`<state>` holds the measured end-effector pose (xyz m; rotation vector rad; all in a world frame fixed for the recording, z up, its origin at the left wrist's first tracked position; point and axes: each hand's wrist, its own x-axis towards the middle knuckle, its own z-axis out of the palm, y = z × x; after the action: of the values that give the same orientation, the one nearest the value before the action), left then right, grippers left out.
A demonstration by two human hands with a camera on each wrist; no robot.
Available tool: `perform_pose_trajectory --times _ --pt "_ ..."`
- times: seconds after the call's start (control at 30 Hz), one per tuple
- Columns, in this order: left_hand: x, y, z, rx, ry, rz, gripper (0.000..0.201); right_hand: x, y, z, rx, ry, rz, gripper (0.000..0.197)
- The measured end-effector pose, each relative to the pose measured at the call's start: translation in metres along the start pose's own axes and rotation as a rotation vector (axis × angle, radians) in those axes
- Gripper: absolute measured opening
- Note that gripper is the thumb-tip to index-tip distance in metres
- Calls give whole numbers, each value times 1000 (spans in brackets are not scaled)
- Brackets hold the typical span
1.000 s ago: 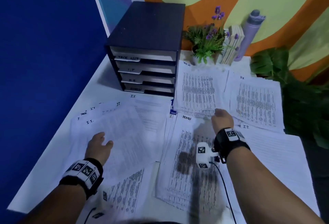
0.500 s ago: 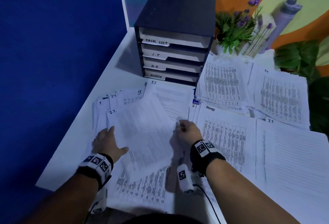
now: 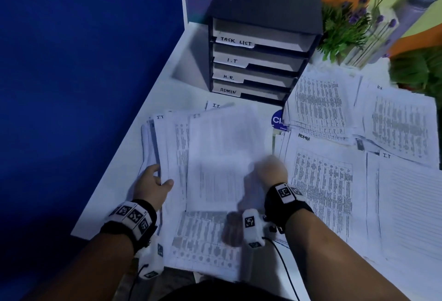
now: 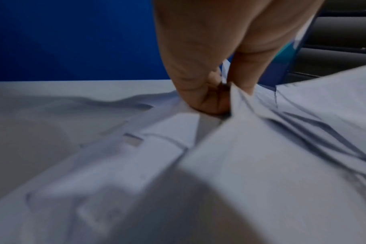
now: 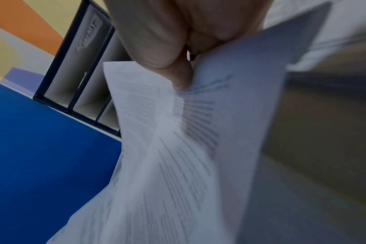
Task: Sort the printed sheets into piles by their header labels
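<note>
Gathering: I.T. sheets (image 3: 222, 157) on the bench (image 3: 167, 80), squaring them into one pile.
Left hand (image 3: 150, 181): fingers pinching the stack's left edge, steadying it.
Right hand (image 3: 271, 169): fingers gripping a sheet, aligning it.

A black drawer unit (image 3: 260, 44) stands at upper centre, its 4 drawers labelled TASK LIST, I.T, H.R. and ADMIN. Right of it, a potted plant with purple flowers (image 3: 346, 25) and what looks like a grey bottle (image 3: 416, 6). A blue wall (image 3: 83, 61) fills the left.
</note>
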<state>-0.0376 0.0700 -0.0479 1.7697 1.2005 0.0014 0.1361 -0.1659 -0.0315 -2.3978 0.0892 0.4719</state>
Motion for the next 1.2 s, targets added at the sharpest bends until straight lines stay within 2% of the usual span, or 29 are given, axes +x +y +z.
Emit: perform_pose_trajectory --times 0.07,0.17,0.27,0.33,0.4,0.5,0.57,0.63,0.7,0.8,0.9,0.97,1.03,1.1,1.17,1.2 --pt "3 0 -8 -19 77 -21 54 8 2 -8 21 76 66 34" --pt "6 0 -21 31 156 -2 67 16 3 -18 23 141 86 32" --pt "4 6 -21 315 223 53 77 16 0 -22 18 122 83 25" --pt "4 15 -13 391 155 129 67 15 0 -18 23 85 84 16" --pt "1 30 0 376 53 137 58 11 -1 -11 4 41 65 17" --pt "-1 48 16 400 -39 124 74 8 -1 0 -32 -3 21 28" --pt "-1 55 23 369 -53 127 83 5 -3 3 -47 -20 6 25" --pt "-1 57 26 289 -62 137 81 6 -3 4 -10 -22 3 18" --pt "-3 57 27 172 -94 118 69 8 -5 2 126 -33 24 6" --pt "-9 47 27 -48 -239 19 46 14 -9 -2 282 -94 74 33" --pt "-17 35 22 -227 -382 -106 30 20 -11 -4 311 -128 81 36" --pt "-18 29 15 -173 -298 -75 24 20 -14 -3 283 -148 86 27" --pt "-11 25 3 76 -73 14 29 16 -19 0 210 -145 55 16" --pt "3 19 -11 297 112 26 54 11 -23 6 87 -138 -3 8" --pt "19 12 -22 406 167 -48 78 5 -26 14 10 -138 -50 9" --pt "25 9 -24 426 154 -60 82 2 -25 18 15 -141 -52 15"
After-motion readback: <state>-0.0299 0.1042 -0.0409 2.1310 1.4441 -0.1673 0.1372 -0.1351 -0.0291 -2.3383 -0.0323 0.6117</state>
